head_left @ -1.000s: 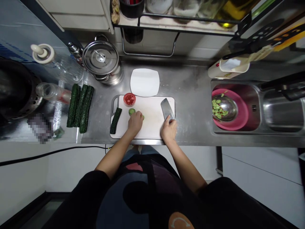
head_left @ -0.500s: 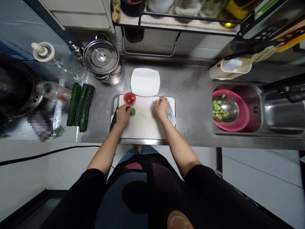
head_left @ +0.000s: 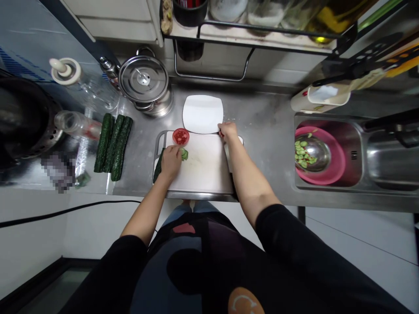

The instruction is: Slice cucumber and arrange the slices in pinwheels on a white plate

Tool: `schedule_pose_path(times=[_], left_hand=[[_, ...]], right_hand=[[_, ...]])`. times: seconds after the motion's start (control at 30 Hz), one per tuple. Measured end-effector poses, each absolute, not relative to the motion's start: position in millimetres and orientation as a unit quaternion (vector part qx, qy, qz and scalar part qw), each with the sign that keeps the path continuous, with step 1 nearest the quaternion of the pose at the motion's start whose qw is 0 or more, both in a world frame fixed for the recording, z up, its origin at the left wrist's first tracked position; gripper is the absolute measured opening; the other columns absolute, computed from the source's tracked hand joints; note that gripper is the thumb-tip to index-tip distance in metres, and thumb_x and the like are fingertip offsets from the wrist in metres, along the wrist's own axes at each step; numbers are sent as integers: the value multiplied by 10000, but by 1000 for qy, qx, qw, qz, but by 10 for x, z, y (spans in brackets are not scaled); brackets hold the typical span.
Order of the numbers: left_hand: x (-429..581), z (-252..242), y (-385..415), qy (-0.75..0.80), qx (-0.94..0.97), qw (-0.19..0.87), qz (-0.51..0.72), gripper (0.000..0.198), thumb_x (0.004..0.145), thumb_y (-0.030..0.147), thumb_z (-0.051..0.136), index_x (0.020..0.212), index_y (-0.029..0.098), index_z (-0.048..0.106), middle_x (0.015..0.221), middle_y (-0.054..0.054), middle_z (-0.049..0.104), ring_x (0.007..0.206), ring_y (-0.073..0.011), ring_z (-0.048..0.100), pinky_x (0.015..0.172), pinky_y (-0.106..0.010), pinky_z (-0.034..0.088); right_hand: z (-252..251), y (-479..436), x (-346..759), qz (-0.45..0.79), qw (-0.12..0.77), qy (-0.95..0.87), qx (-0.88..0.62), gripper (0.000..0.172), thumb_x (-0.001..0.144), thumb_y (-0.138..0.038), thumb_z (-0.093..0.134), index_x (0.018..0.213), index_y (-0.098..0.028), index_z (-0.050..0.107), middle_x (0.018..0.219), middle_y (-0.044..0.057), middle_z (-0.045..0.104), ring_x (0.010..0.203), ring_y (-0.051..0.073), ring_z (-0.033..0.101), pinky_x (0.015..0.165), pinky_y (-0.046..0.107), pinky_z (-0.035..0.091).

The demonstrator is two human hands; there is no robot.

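Observation:
My left hand (head_left: 170,160) rests on the white cutting board (head_left: 203,168), its fingers closed over cucumber slices (head_left: 185,153). A dark cucumber piece (head_left: 158,168) pokes out under that hand at the board's left edge. A cut tomato (head_left: 180,136) lies just beyond, at the board's far left corner. My right hand (head_left: 228,130) reaches to the near right corner of the white square plate (head_left: 203,113) and its fingers curl at the plate's edge. The knife lies on the board under my right forearm, mostly hidden.
Three whole cucumbers (head_left: 113,141) lie left of the board. A lidded steel pot (head_left: 144,83) stands behind. The sink at right holds a pink basin (head_left: 322,172) and a steel bowl of cut greens (head_left: 304,153). Bottles (head_left: 77,124) and a wok (head_left: 19,117) fill the far left.
My right hand let go of the knife and moved up to the plate's corner. My left hand slid left across the board, gathering the cucumber slices.

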State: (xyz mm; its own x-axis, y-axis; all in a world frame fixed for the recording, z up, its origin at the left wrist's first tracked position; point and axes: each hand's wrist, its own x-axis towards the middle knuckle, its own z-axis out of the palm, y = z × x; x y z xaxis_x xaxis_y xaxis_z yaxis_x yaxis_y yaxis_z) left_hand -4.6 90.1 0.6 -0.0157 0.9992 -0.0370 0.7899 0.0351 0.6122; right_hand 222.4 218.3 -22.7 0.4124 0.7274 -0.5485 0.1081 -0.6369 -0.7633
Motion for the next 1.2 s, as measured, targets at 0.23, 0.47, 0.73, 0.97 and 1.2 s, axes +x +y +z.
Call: schedule_pose_path(times=[0.23, 0.47, 0.73, 0.97, 1.2], left_hand=[[-97, 25, 855, 664, 666, 234, 247, 219, 844, 166, 507, 973, 182, 683, 1032, -110, 668, 1011, -230, 623, 958, -383, 483], [-106, 59, 836, 668, 654, 236, 265, 214, 851, 196, 512, 970, 175, 688, 1020, -110, 691, 992, -223, 631, 934, -357, 487], [44, 116, 557, 710, 559, 373, 208, 262, 901, 304, 462, 913, 181, 693, 728, -28, 713, 697, -162, 658, 720, -255, 494], [85, 25, 355, 720, 482, 452, 213, 180, 727, 220, 635, 899, 194, 682, 712, 15, 700, 671, -143, 645, 723, -252, 510], [91, 20, 275, 717, 459, 473, 226, 159, 703, 199, 638, 861, 196, 657, 690, 23, 680, 667, -143, 643, 725, -267, 519]], right_hand=[[-38, 2098, 2330, 500, 367, -232, -750, 317, 762, -22, 525, 595, -229, 354, 401, -125, 292, 322, 39, 271, 331, 158, 168], [129, 1444, 2551, 529, 384, -217, -725, 268, 734, -99, 587, 572, -216, 407, 385, -107, 348, 316, 36, 257, 321, 168, 152], [169, 504, 2355, 572, 355, -192, -714, 288, 681, -262, 639, 529, -227, 397, 367, -108, 337, 302, 35, 210, 316, 181, 164], [170, 219, 2340, 571, 335, -209, -720, 257, 653, -358, 618, 529, -230, 433, 379, -101, 352, 314, 49, 234, 344, 198, 186], [225, 108, 2346, 414, 169, -391, -805, 109, 787, -271, 514, 749, -195, 582, 439, -54, 499, 469, 144, 508, 552, 237, 396]])
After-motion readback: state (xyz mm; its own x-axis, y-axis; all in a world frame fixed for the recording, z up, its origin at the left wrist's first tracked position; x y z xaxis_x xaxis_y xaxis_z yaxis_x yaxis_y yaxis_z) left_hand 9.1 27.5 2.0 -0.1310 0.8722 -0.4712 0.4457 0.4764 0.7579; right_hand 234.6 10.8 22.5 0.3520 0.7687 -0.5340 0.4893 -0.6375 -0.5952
